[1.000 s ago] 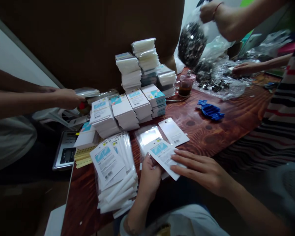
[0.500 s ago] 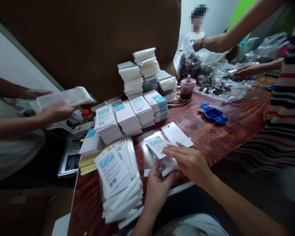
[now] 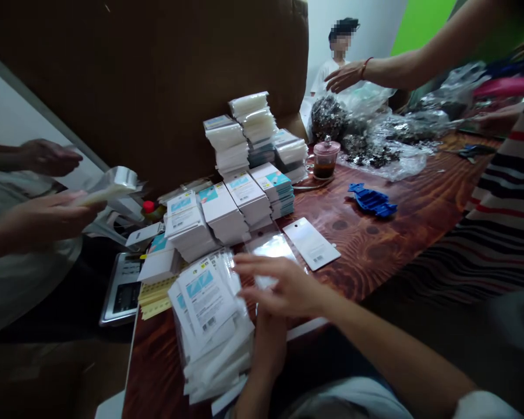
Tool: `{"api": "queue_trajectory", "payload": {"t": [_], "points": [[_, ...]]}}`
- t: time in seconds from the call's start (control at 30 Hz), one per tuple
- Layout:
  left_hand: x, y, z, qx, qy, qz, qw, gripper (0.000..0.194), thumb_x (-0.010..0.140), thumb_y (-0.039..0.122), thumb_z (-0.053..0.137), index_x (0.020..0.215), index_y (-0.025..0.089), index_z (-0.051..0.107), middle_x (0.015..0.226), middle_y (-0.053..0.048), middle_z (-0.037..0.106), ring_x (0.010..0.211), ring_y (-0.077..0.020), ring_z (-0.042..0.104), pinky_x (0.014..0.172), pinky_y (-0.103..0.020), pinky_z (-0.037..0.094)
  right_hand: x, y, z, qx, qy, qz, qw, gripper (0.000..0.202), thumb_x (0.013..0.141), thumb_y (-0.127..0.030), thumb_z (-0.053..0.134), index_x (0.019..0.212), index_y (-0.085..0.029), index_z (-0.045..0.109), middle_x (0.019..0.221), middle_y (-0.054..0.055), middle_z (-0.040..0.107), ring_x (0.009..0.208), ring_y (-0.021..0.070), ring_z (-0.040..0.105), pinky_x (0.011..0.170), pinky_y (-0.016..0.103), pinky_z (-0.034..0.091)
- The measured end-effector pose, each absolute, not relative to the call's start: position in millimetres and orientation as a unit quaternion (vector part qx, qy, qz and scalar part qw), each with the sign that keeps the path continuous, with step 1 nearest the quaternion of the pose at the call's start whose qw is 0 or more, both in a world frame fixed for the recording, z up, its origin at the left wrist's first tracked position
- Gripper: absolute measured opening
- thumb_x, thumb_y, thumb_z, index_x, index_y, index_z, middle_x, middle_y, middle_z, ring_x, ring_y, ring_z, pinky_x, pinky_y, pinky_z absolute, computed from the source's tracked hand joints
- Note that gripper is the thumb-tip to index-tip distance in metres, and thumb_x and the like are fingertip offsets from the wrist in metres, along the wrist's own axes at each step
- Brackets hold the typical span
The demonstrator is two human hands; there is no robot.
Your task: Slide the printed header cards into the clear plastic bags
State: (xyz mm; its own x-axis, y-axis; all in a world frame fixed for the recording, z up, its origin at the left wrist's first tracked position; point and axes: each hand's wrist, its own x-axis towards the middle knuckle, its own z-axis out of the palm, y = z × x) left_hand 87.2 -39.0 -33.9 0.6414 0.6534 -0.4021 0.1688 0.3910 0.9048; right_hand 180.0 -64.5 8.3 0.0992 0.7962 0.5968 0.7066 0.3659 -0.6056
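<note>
My right hand (image 3: 288,285) reaches over to the left with its fingers apart, holding nothing, near the upper right edge of the pile of bagged cards (image 3: 207,302). Beneath it is my left hand (image 3: 268,334); its fingers are hidden behind the right one. Clear plastic bags (image 3: 273,247) lie flat just beyond my hands. To their right a single white card (image 3: 312,243) with a punched hole rests on the wooden table (image 3: 353,256). Card stacks (image 3: 227,212) stand behind the pile.
Taller bagged stacks (image 3: 255,125) rise at the back, beside a lidded glass cup (image 3: 325,158). A blue plastic piece (image 3: 372,201) lies at right, with plastic bags of dark bits (image 3: 371,145) behind. A scale (image 3: 124,291) sits left. Other people's hands show at both sides.
My right hand has moved left over my left hand. The printed card between my hands is no longer visible there. The person at left has drawn their hands and the bundle back leftwards.
</note>
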Motion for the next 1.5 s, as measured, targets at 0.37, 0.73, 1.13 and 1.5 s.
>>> {"api": "queue_trajectory", "payload": {"t": [0.37, 0.73, 1.13, 1.5], "points": [[82.7, -41.0, -29.9, 0.362, 0.422, 0.181, 0.811, 0.030, 0.076, 0.021, 0.066, 0.102, 0.016, 0.052, 0.087, -0.011, 0.072, 0.078, -0.0218, 0.071, 0.068, -0.026, 0.056, 311.5, -156.2, -60.9, -0.675, -0.649, 0.073, 0.344, 0.041, 0.082, -0.026, 0.063, 0.123, -0.027, 0.058, 0.127, 0.004, 0.058, 0.117, 0.0223, 0.054, 0.106, 0.038, 0.037], [89.9, -45.7, -30.5, 0.381, 0.444, 0.193, 0.788, 0.073, 0.062, 0.007, 0.078, 0.122, 0.024, 0.040, 0.122, -0.012, 0.061, 0.089, -0.0189, 0.069, 0.073, -0.025, 0.056, 308.6, -155.9, -53.6, -0.714, -0.642, 0.103, 0.260, 0.033, 0.090, -0.033, 0.051, 0.122, -0.026, 0.059, 0.126, 0.006, 0.058, 0.110, 0.0254, 0.059, 0.096, 0.042, 0.047], [94.5, -43.0, -39.7, 0.417, 0.438, 0.199, 0.772, 0.064, 0.072, 0.006, 0.068, 0.125, 0.017, 0.034, 0.092, -0.012, 0.072, 0.078, -0.0178, 0.070, 0.079, -0.030, 0.055, 236.1, -212.6, -35.4, -0.645, -0.463, -0.061, 0.605, 0.023, 0.088, -0.021, 0.053, 0.106, -0.028, 0.065, 0.097, 0.004, 0.072, 0.082, 0.0229, 0.070, 0.074, 0.036, 0.059], [80.3, -47.0, -15.1, 0.410, 0.339, 0.182, 0.827, 0.075, 0.068, 0.008, 0.072, 0.134, 0.020, 0.037, 0.107, -0.009, 0.070, 0.094, -0.0172, 0.067, 0.077, -0.022, 0.053, 222.5, -213.7, -47.9, -0.570, -0.494, -0.132, 0.644, 0.027, 0.085, -0.010, 0.055, 0.107, -0.022, 0.065, 0.098, 0.005, 0.072, 0.086, 0.0218, 0.070, 0.071, 0.033, 0.060]]}}
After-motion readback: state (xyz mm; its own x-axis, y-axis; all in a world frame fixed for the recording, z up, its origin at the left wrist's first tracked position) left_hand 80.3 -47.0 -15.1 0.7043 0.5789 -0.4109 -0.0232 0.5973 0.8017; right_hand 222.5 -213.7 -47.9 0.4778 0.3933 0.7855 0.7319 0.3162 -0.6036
